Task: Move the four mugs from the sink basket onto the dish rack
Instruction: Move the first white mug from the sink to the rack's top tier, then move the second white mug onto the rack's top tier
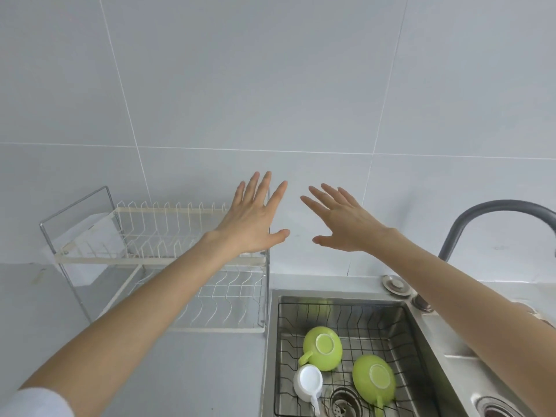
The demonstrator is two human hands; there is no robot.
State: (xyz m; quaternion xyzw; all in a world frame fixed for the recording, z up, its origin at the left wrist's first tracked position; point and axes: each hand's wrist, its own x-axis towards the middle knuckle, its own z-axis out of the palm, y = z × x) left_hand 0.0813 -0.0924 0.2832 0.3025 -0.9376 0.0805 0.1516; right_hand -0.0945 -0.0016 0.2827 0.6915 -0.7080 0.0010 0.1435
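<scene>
One head-worn wide-angle view faces forward and down, close over the sink (421, 299) and wall (270, 85).

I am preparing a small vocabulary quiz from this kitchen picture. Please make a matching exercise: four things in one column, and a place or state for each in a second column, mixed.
Things:
1. white mug
2. dish rack
3. left hand
4. faucet

Descriptions:
a. curves over the sink at the right edge
b. open, fingers spread, holding nothing
c. upside down in the sink basket
d. on the counter, left of the sink

Pairs: 1-c, 2-d, 3-b, 4-a
</scene>
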